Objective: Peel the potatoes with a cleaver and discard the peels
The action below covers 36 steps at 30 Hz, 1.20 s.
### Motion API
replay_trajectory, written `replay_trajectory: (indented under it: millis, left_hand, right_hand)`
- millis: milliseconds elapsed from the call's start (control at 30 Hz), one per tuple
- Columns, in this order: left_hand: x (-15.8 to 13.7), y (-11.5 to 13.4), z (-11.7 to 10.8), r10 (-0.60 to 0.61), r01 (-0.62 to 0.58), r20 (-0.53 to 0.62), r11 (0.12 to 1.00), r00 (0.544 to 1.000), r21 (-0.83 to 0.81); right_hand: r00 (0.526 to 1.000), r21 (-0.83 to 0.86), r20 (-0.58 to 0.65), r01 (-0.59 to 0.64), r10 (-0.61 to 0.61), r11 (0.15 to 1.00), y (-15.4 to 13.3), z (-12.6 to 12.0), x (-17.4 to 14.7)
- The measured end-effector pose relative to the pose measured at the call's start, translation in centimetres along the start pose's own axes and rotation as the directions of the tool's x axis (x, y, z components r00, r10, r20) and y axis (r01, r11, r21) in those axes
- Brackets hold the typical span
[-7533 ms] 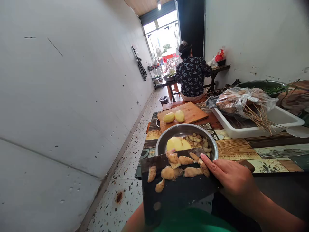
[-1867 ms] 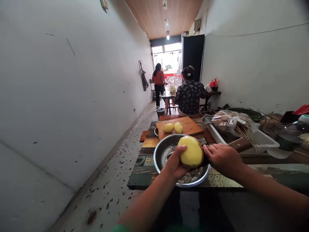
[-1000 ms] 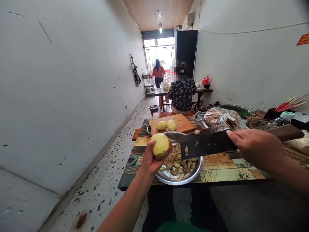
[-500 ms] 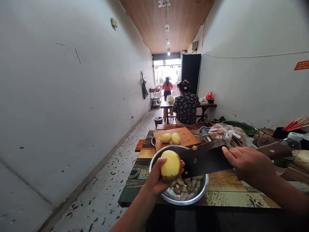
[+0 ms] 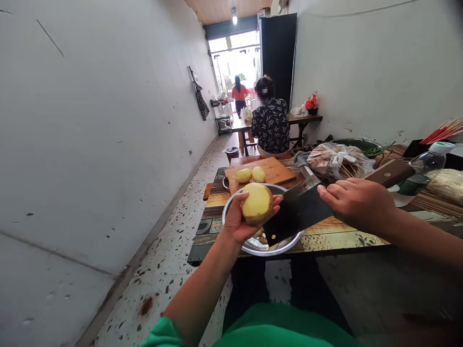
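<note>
My left hand [image 5: 241, 224] is closed round a large potato [image 5: 256, 200], mostly peeled, with brown skin left on its right side and underside. In my right hand [image 5: 356, 205] is a cleaver [image 5: 298, 212], gripped where the wooden handle meets the dark, broad blade. The blade slants down to the left, its end close to the potato and over a metal bowl [image 5: 285, 248]. Some peelings show in the bowl; the blade and my left hand hide the rest. Behind the bowl, two peeled potatoes [image 5: 243, 175] lie on a wooden cutting board [image 5: 278, 171].
To the right are a plastic-wrapped bundle [image 5: 338, 161], a bowl of greens [image 5: 361, 144], a clear bottle [image 5: 430, 161] and skewers [image 5: 446, 130]. A person in a patterned shirt [image 5: 271, 127] sits ahead with their back to me. Another person [image 5: 239, 94] stands near the bright doorway.
My view has tipped downward, bringing my green top into sight. The cleaver's blade now points more steeply down, its handle raised. The potato stays in my left hand.
</note>
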<state>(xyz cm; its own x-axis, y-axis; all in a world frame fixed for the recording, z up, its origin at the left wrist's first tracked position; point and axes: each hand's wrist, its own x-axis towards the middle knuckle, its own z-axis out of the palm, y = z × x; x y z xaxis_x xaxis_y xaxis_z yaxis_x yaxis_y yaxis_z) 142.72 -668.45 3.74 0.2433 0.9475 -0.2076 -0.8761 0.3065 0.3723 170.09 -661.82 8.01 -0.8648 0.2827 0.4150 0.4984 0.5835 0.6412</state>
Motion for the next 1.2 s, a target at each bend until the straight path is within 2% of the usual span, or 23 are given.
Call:
replay_trajectory:
  millis: [67, 167, 233, 300, 400, 467, 533, 600, 667, 733, 833, 867, 967, 1067, 1200]
  left_hand:
    - [0.3, -0.5, 0.3, -0.024, 0.024, 0.021, 1.000, 0.999, 0.017]
    - [0.6, -0.8, 0.6, -0.010, 0.010, -0.005, 0.999, 1.000, 0.050]
    - [0.8, -0.7, 0.7, 0.080, -0.075, -0.053, 0.994, 0.995, 0.085]
    - [0.8, -0.3, 0.7, 0.201, -0.188, -0.131, 0.976, 0.971, 0.106]
    - [0.7, 0.4, 0.0, 0.246, -0.234, -0.232, 0.969, 0.941, 0.076]
    - [0.5, 0.8, -0.8, 0.197, -0.204, -0.238, 0.979, 0.951, -0.006]
    - [0.1, 1.0, -1.6, 0.177, -0.205, -0.236, 0.973, 0.955, -0.102]
    - [-0.3, 0.9, -2.1, 0.189, -0.238, -0.267, 0.957, 0.945, -0.166]
    - [-0.8, 0.7, -2.3, 0.197, -0.263, -0.310, 0.946, 0.930, -0.187]
    - [-1.2, 0.3, -2.0, 0.174, -0.248, -0.339, 0.950, 0.925, -0.190]
    - [-1.4, -0.2, -1.5, 0.094, -0.171, -0.377, 0.969, 0.922, -0.177]
    - [-1.3, -0.3, -1.4, 0.069, -0.148, -0.384, 0.973, 0.921, -0.179]
    - [-1.0, -0.5, -1.5, 0.045, -0.137, -0.393, 0.969, 0.919, -0.207]
    - [-0.7, -0.6, -1.9, 0.041, -0.140, -0.379, 0.962, 0.925, -0.235]
    - [-0.6, -0.6, -2.4, 0.048, -0.152, -0.361, 0.952, 0.931, -0.265]
  right_hand:
    - [0.999, -0.006, -0.024, 0.023, -0.023, 1.000, -0.2, -0.1, 0.1]
    - [0.992, -0.071, -0.098, 0.068, -0.075, 0.995, -0.4, -0.3, 0.1]
    - [0.983, -0.137, -0.151, 0.085, -0.106, 0.987, -0.3, -0.5, -0.1]
    - [0.979, -0.171, -0.174, 0.079, -0.109, 0.982, -0.3, -0.5, -0.6]
    - [0.984, -0.166, -0.163, 0.044, -0.071, 0.985, -0.1, -0.2, -1.7]
    - [0.990, -0.148, -0.141, -0.009, -0.012, 0.989, 0.0, 0.1, -2.6]
    - [0.990, -0.114, -0.095, -0.111, 0.100, 0.987, -0.1, 0.5, -3.7]
    - [0.961, -0.073, -0.030, -0.277, 0.275, 0.958, -0.5, 1.1, -4.7]
    - [0.885, -0.003, 0.010, -0.466, 0.466, 0.885, -1.4, 1.9, -5.4]
    - [0.793, 0.151, 0.029, -0.605, 0.609, 0.782, -2.9, 3.1, -5.8]
    - [0.683, 0.450, 0.024, -0.659, 0.730, 0.603, -5.6, 5.0, -5.4]
    - [0.667, 0.532, 0.040, -0.644, 0.744, 0.549, -6.5, 5.5, -5.1]
    - [0.685, 0.676, 0.064, -0.565, 0.725, 0.474, -8.8, 6.2, -3.9]
    - [0.696, 0.692, 0.002, -0.519, 0.718, 0.502, -10.0, 5.8, -2.7]
    - [0.691, 0.651, -0.051, -0.525, 0.721, 0.549, -10.6, 5.1, -2.2]
